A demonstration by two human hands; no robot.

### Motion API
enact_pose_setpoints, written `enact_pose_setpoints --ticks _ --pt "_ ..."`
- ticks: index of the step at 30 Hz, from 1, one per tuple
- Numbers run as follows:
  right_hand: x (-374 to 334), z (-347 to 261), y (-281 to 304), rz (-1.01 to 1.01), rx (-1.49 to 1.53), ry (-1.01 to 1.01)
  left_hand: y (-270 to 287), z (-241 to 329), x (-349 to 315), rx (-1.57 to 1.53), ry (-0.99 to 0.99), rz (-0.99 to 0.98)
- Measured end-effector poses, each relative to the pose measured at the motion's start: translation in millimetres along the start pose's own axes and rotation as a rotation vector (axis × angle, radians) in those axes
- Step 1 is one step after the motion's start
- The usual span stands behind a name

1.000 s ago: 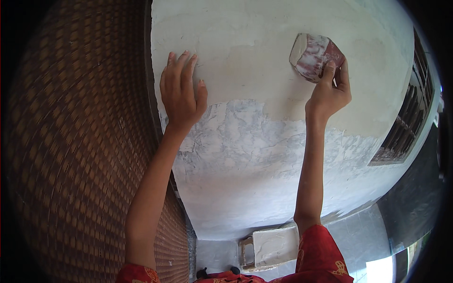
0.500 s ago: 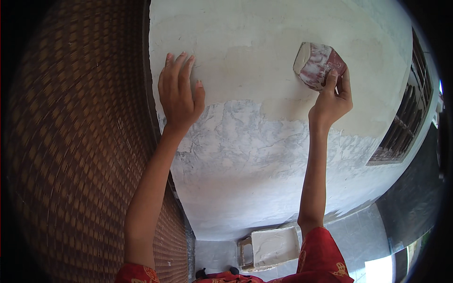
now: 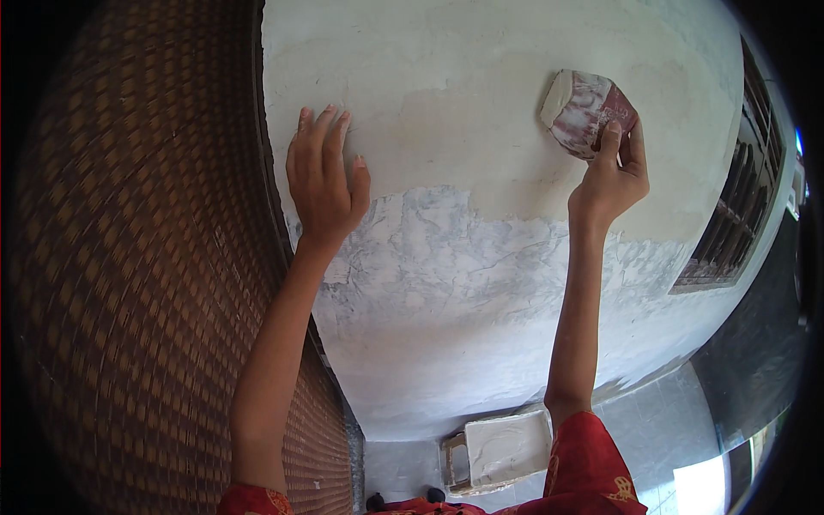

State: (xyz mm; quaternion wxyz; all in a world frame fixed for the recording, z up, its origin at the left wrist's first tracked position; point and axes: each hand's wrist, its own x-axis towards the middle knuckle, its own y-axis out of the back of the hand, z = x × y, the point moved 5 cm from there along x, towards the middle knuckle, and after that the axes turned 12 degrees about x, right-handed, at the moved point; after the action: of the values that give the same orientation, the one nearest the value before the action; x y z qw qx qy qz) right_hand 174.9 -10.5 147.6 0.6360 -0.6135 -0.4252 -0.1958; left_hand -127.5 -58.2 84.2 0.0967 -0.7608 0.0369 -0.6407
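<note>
My right hand [image 3: 611, 182] grips a reddish-brown putty scraper [image 3: 588, 116], thumb on its near face and fingers behind. Pale putty smears its face, and a thicker band lies along its left edge, which is at the wall. The wall [image 3: 489, 112] carries a beige, damp-looking coat in its upper part; lower down it is whitish with grey, rough streaks. Over on the left, my left hand [image 3: 326, 184] rests flat against the wall with fingers stretched and thumb apart, holding nothing.
A brown woven panel [image 3: 146, 257] borders the wall on the left. A barred window opening [image 3: 742, 189] is at the right. Below, on the grey tiled floor [image 3: 399, 463], stands a tray of pale putty [image 3: 511, 446] with a frame-like handle.
My right hand and the scraper have shifted slightly to the right along the wall. The left hand stays at about the same spot; the whole view has moved a little.
</note>
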Motion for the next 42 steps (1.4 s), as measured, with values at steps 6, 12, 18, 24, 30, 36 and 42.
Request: enact_pose_setpoints --ticks 6,12,18,24,30,36,42 --pt "-74.0 29.4 -82.4 -0.346 -0.061 -0.174 1.1 -11.4 -2.6 0.036 0.007 -0.022" --pt "-26.8 22.9 -31.1 -0.082 -0.103 -0.062 -0.9 -5.8 -1.8 0.01 0.023 -0.017" --pt "-48.8 18.2 -55.5 -0.165 -0.019 -0.111 0.0 -6.7 -0.9 0.004 0.02 -0.021" --pt "-59.0 30.2 -66.0 -0.259 -0.198 -0.067 1.3 -11.8 -3.6 0.019 0.026 0.008" --pt "-27.9 9.3 -29.1 -0.018 -0.003 -0.053 -0.2 -2.9 -2.0 -0.018 0.012 -0.027" --pt "-79.3 34.6 -77.0 -0.289 -0.099 -0.148 1.9 -11.1 -0.4 0.012 0.001 -0.007" --pt "-26.0 16.5 -16.2 0.0 -0.044 -0.091 1.5 -6.2 -2.1 0.023 0.039 0.012"
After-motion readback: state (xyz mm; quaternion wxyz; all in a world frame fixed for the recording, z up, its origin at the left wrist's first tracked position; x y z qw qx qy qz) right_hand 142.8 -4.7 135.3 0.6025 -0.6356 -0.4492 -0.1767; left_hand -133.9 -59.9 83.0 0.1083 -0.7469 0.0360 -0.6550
